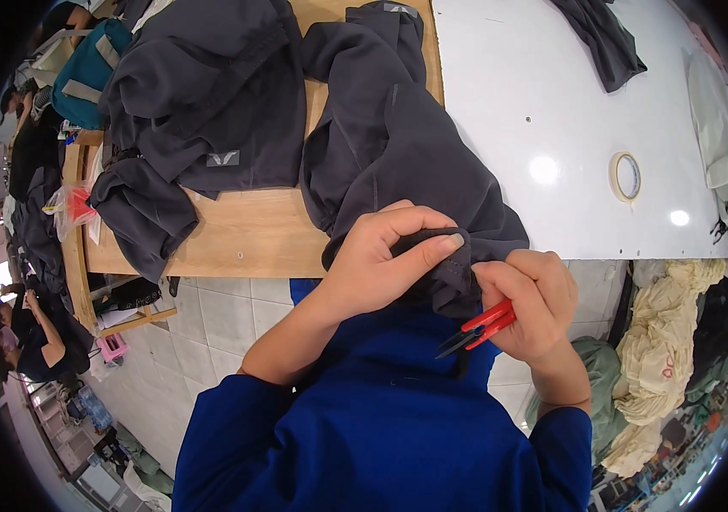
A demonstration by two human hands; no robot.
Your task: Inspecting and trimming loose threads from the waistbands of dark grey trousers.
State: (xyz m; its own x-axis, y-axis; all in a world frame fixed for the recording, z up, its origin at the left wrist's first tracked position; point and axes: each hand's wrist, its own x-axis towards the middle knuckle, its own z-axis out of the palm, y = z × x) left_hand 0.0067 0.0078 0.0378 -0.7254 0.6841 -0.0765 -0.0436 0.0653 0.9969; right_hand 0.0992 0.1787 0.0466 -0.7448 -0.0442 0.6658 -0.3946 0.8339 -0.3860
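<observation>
Left hand (381, 260) pinches dark garment (407, 162) – right hand (530, 303) grips red snips (479, 328).

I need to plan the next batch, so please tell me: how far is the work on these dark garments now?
Done: I cannot tell; two dark garments lie in a pile on the wooden table, trimmed or waiting. In hand: the left hand pinches an edge of the dark garment, while the right hand holds red thread snips beside it. Left: another dark piece lies on the white table.
</observation>
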